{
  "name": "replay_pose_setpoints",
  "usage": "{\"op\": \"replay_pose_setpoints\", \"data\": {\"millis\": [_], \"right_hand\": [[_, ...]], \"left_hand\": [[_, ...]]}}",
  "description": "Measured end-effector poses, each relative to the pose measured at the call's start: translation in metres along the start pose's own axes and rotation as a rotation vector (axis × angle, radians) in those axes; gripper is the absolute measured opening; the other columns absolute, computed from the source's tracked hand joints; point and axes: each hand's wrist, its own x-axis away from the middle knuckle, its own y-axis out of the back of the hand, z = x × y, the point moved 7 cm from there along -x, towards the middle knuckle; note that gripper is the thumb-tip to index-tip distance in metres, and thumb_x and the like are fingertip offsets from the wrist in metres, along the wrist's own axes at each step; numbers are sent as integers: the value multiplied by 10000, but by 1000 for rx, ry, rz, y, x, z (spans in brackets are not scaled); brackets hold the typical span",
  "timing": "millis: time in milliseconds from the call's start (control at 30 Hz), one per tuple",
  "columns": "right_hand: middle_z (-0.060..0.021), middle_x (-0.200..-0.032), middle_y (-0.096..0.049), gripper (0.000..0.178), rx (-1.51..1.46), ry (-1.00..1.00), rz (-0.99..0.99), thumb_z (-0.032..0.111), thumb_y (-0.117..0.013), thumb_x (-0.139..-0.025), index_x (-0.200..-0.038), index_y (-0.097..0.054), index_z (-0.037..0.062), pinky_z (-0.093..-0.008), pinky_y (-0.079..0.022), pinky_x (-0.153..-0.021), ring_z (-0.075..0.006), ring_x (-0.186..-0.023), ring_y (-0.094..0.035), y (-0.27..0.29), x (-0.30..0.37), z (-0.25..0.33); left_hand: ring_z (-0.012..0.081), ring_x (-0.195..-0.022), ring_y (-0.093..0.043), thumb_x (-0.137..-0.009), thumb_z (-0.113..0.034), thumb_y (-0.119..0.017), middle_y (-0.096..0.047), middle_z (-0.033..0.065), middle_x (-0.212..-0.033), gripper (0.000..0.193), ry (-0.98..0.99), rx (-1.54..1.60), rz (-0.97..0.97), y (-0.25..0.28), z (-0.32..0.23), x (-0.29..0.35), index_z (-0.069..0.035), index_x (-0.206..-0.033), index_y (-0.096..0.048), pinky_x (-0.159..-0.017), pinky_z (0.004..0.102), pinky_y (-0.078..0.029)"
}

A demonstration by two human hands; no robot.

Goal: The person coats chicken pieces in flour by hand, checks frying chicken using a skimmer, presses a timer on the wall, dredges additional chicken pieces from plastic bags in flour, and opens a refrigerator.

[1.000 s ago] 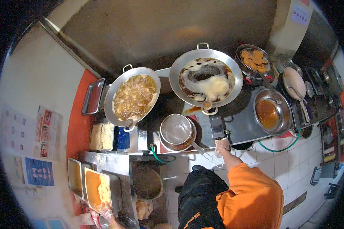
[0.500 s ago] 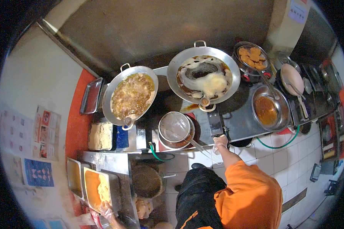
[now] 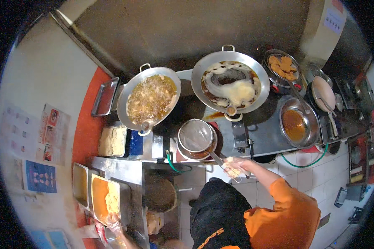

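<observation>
Head view: left hand at the near end of a metal tray; finger closure cannot be told. Strainer ahead-left of the nearer right hand, handle slanting down-right to its fingers; grip unconfirmed.

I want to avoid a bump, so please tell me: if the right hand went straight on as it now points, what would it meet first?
Probably the sieve handle, right by the right hand; whether they touch, I cannot tell.
</observation>
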Motion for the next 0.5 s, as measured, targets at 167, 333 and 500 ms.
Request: {"op": "replay_pose_setpoints", "data": {"millis": [167, 333, 500], "right_hand": [[-78, -856, -730, 219, 326, 53, -416, 196, -590, -1024, -1215, -596, 90, -359, -592, -573, -190, -681, -711, -6, -24, 2], [-136, -846, -749, 322, 790, 168, -466, 218, -691, -911, -1154, -673, 7, -399, -560, -636, -217, -692, -706, -48, 69, 57], [-31, -934, -701, 386, 679, 394, -401, 44, -724, -899, -1274, -645, 0, -292, -553, -659, -107, -746, -626, -72, 190, 118]], "left_hand": [[355, -909, -725, -1000, -409, -676, -755, 208, -1050, 461, 28, 2, 7, -5, 9, -50, -10, -1231, -703, -796, 442, -577], [353, -900, -726, -999, -410, -677, -757, 207, -1039, 461, 49, -20, -8, 4, 14, -51, -12, -1230, -703, -790, 441, -578], [351, -892, -728, -997, -412, -679, -758, 206, -1029, 462, 47, -32, -25, 9, 11, -51, -13, -1228, -704, -785, 441, -579]]}}
